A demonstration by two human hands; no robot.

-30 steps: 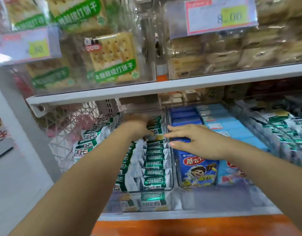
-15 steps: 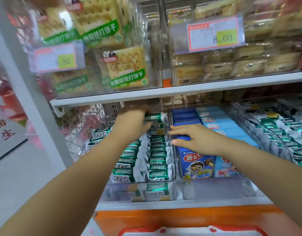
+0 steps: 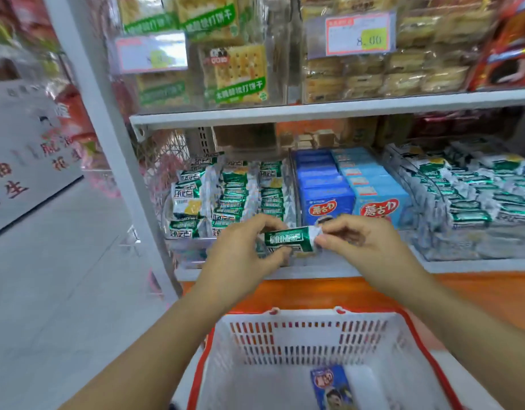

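Two grips fwd: L hand (image 3: 249, 247), R hand (image 3: 361, 241) each pinching green pack (image 3: 287, 239) end.

One wide view from your head, close on the shelves
Your camera looks forward and down: the lower shelf (image 3: 462, 265) is near, your left hand (image 3: 246, 250) and right hand (image 3: 361, 241) meet mid-frame, the basket (image 3: 302, 335) lies directly below, the upper shelf (image 3: 344, 109) crosses the top, and the aisle floor (image 3: 63, 291) runs off on your left.
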